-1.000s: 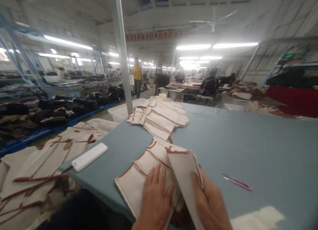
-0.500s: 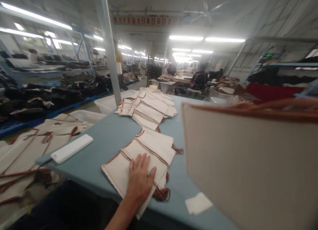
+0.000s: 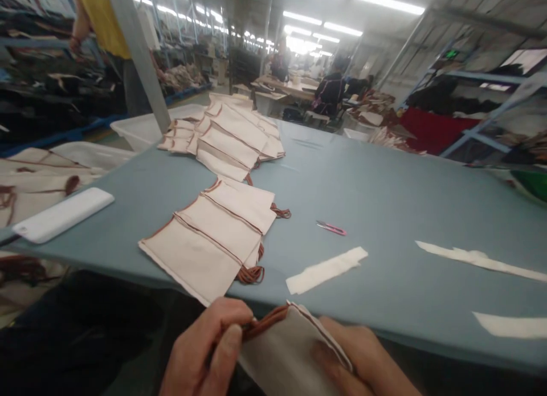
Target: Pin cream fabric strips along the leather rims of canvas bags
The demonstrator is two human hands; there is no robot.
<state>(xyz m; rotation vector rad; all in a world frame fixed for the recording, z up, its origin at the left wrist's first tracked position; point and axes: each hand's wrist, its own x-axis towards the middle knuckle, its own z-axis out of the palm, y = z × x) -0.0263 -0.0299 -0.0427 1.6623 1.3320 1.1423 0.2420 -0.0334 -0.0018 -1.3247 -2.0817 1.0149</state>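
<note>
At the table's near edge I hold a cream fabric piece (image 3: 286, 350) with brown trim between both hands. My left hand (image 3: 209, 345) is closed on its brown-trimmed edge, thumb on top. My right hand (image 3: 359, 356) grips the opposite edge, with some of its fingers behind the cloth. Just beyond, a small stack of similar cream pieces (image 3: 213, 231) lies fanned out, brown cords (image 3: 250, 274) hanging from its right side. A larger overlapping pile of cream pieces (image 3: 233, 128) sits farther back on the blue-green table (image 3: 363, 185).
Pink-handled thread snips (image 3: 331, 228) and a pale strip (image 3: 327, 270) lie right of the stack. More pale strips (image 3: 478, 259) are at the right. A white oblong device (image 3: 64, 213) with a cable rests at left, near a metal post (image 3: 139, 60). A person in yellow (image 3: 102, 20) stands beyond.
My left hand has left the stack and now grips the cream piece's edge. That piece, raised large at the right before, is now low in front of me. The view has tilted down.
</note>
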